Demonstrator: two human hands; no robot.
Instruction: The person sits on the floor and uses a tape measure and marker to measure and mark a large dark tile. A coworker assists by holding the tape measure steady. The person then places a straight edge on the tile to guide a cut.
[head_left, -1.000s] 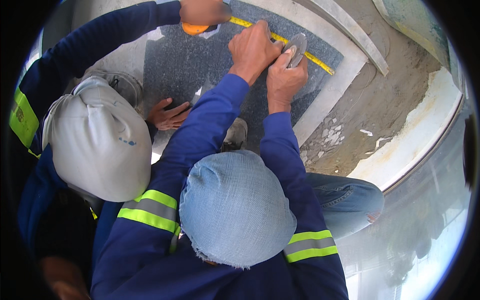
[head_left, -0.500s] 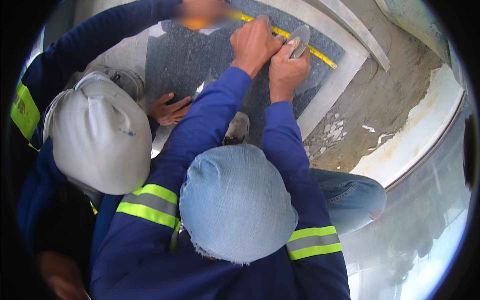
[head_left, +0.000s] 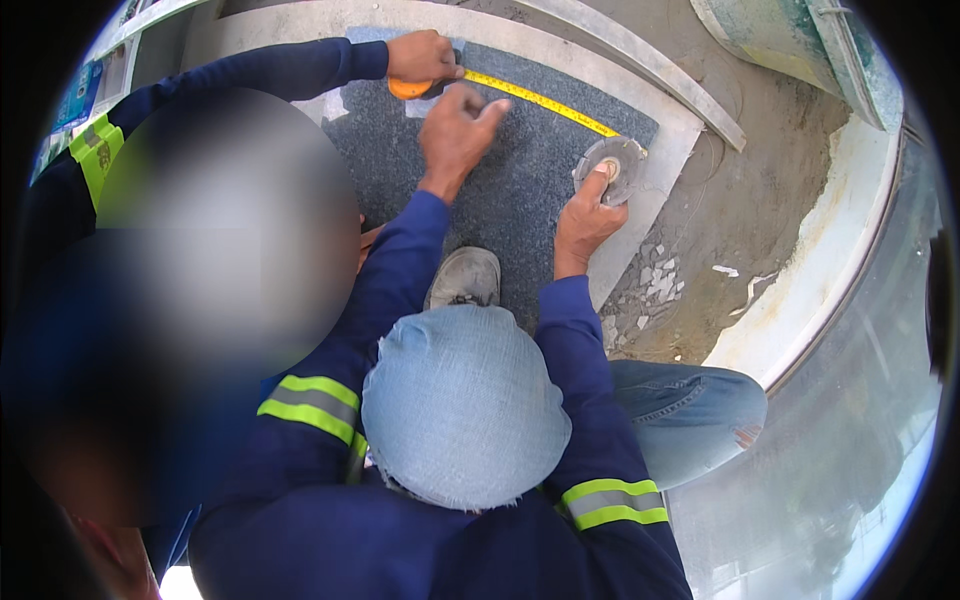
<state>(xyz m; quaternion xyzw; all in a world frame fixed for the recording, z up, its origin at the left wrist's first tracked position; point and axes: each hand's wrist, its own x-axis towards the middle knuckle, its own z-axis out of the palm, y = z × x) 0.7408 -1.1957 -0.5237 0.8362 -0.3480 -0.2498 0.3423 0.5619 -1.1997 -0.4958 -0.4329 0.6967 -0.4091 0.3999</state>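
Observation:
In my right hand (head_left: 590, 215) is a round grey cutting disc (head_left: 628, 172), thumb pressed near its centre hole. The disc covers part of a dark speckled stone slab (head_left: 530, 180) by the far end of a yellow tape measure blade (head_left: 545, 101). My left hand (head_left: 455, 145) hovers over the slab left of the disc, thumb stretched out and other fingers loosely bent; I see nothing in it. Just beyond it, a co-worker's hand (head_left: 420, 55) holds the orange tape measure case (head_left: 408, 90). The fingers under my right hand are hidden.
Under the slab lies a pale board (head_left: 680, 150). A long light strip (head_left: 640, 50) crosses beyond it. Broken white chips (head_left: 660, 280) litter the dirt at right, beside a glass pane (head_left: 810, 470). A shoe (head_left: 467, 277) rests at the slab's near edge. A co-worker crouches at left.
My left hand has come away from the disc and moved left. The right hand alone now holds the disc, turned flatter, near the tape's end. The co-worker's hand with the tape case shows clearly.

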